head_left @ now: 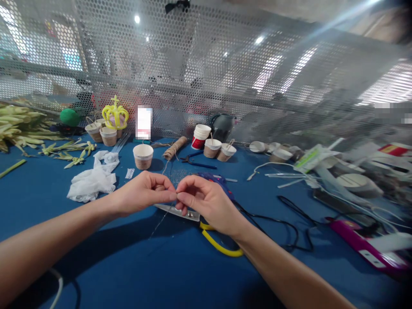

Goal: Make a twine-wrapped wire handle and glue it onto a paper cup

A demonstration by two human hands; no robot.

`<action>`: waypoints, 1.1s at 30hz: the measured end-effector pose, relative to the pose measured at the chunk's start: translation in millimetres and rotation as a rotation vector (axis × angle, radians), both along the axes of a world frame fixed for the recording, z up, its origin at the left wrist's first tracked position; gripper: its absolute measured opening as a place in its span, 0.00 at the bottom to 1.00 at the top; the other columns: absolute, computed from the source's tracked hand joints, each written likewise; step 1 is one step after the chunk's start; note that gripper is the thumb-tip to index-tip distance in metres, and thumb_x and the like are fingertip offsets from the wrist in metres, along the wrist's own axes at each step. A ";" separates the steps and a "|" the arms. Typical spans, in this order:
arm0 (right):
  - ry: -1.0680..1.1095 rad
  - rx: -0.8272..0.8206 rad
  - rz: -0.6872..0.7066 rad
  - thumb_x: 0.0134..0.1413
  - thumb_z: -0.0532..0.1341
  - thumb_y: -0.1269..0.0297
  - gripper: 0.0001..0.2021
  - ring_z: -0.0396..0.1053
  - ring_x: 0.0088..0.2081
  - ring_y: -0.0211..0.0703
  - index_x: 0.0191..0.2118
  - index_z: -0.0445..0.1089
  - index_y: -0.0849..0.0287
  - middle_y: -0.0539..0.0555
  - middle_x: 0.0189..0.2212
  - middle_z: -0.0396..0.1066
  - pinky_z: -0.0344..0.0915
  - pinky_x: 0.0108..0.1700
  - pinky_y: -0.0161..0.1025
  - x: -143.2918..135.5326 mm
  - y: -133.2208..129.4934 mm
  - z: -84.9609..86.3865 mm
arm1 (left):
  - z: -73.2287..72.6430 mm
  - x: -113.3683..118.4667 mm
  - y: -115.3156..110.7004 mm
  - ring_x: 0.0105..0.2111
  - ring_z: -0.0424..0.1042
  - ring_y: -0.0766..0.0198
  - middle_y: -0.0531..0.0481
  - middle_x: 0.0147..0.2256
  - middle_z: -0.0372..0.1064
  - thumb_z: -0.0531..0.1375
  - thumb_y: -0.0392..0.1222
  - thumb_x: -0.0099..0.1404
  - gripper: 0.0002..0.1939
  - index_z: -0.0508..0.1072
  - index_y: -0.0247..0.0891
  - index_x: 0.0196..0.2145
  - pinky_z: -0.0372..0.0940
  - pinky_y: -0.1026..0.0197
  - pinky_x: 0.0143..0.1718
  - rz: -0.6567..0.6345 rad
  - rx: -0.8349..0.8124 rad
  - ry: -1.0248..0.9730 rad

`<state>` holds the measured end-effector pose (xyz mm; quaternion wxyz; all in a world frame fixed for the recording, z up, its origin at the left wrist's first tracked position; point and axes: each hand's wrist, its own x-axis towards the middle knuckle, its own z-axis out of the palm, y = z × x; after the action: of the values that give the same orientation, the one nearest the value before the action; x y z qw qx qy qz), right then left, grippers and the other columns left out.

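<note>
My left hand and my right hand meet over the middle of the table, thumb and fingertips pinched together. Between them is a thin pale strand, whose tail trails down to the left; its kind is hard to make out. Below my right hand lie scissors with yellow handles, their blades partly hidden. A blue glue gun is behind that hand. Beyond my left hand stands a twine-wrapped paper cup, with a small scrap of white lace nearby.
White lace lies left. A twine roll, blue-handled pliers and stacked cups sit behind. A yellow crown and husks are back left. Black cable and a purple power strip occupy the right.
</note>
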<state>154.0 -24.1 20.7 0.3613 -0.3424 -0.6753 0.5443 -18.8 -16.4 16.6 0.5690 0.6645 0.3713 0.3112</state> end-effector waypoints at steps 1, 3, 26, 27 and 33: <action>-0.013 0.001 0.001 0.47 0.60 0.64 0.06 0.66 0.22 0.32 0.29 0.63 0.61 0.47 0.20 0.66 0.66 0.26 0.33 0.6 0.4 0.8 | 0.4 -0.2 0.0 0.17 0.43 0.75 0.61 0.14 0.45 0.58 0.44 0.54 0.10 0.67 0.32 0.24 0.39 0.67 0.17 0.002 -0.002 0.002; -0.034 0.007 -0.005 0.48 0.60 0.64 0.06 0.66 0.22 0.32 0.29 0.63 0.62 0.48 0.21 0.67 0.66 0.27 0.33 1.7 0.7 2.3 | 0.8 -0.7 0.3 0.16 0.44 0.75 0.61 0.14 0.46 0.58 0.44 0.54 0.10 0.67 0.32 0.24 0.39 0.68 0.17 0.001 -0.012 -0.001; -0.040 0.020 -0.040 0.50 0.57 0.65 0.05 0.65 0.23 0.32 0.29 0.61 0.61 0.47 0.21 0.65 0.64 0.27 0.32 2.4 0.7 3.8 | 2.4 5.2 -3.3 0.23 0.59 0.73 0.56 0.22 0.63 0.56 0.40 0.55 0.07 0.67 0.33 0.26 0.54 0.68 0.24 0.062 0.077 -0.020; -0.042 0.017 -0.038 0.50 0.57 0.66 0.05 0.65 0.23 0.31 0.29 0.61 0.61 0.47 0.21 0.65 0.64 0.27 0.32 2.4 0.9 4.2 | 2.6 5.0 -3.2 0.23 0.58 0.73 0.56 0.22 0.63 0.56 0.41 0.55 0.07 0.67 0.33 0.26 0.54 0.69 0.24 0.074 0.104 -0.010; -0.058 0.021 -0.061 0.51 0.57 0.66 0.05 0.64 0.22 0.31 0.30 0.60 0.61 0.46 0.21 0.64 0.63 0.26 0.31 2.2 2.7 0.5 | 1.2 6.7 -7.4 0.21 0.56 0.73 0.56 0.21 0.60 0.55 0.41 0.55 0.08 0.66 0.33 0.25 0.52 0.69 0.21 0.154 0.198 0.087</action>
<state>156.3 -21.3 21.2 0.3618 -0.3747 -0.6803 0.5156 -12.1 -23.8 17.8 0.4585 0.6998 0.4129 0.3599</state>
